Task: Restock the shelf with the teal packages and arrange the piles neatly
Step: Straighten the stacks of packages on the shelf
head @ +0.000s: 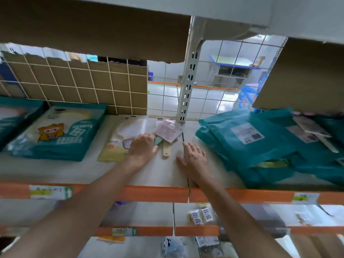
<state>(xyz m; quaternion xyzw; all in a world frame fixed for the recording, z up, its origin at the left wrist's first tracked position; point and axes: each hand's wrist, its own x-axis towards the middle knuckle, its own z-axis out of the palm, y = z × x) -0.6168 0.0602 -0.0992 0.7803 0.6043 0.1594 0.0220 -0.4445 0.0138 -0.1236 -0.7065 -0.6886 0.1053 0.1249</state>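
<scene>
A loose, untidy heap of teal packages (260,146) with white labels lies on the right of the white shelf (163,175). A neater pile of teal packages with a cartoon print (59,133) sits on the left. Between them lie a yellow-and-clear package (119,144) and a small pink-labelled item with a wooden handle (167,135). My left hand (143,148) rests flat on the right edge of the yellow package, fingers close to the small item. Just left of the teal heap, my right hand (193,157) lies flat on the bare shelf, holding nothing.
A wire grid back panel (74,81) with cardboard behind it closes the shelf's rear. A slotted upright post (188,86) stands at the back centre. Cardboard boxes hang low overhead. The orange shelf edge (158,192) carries price tags; lower shelves hold small packets.
</scene>
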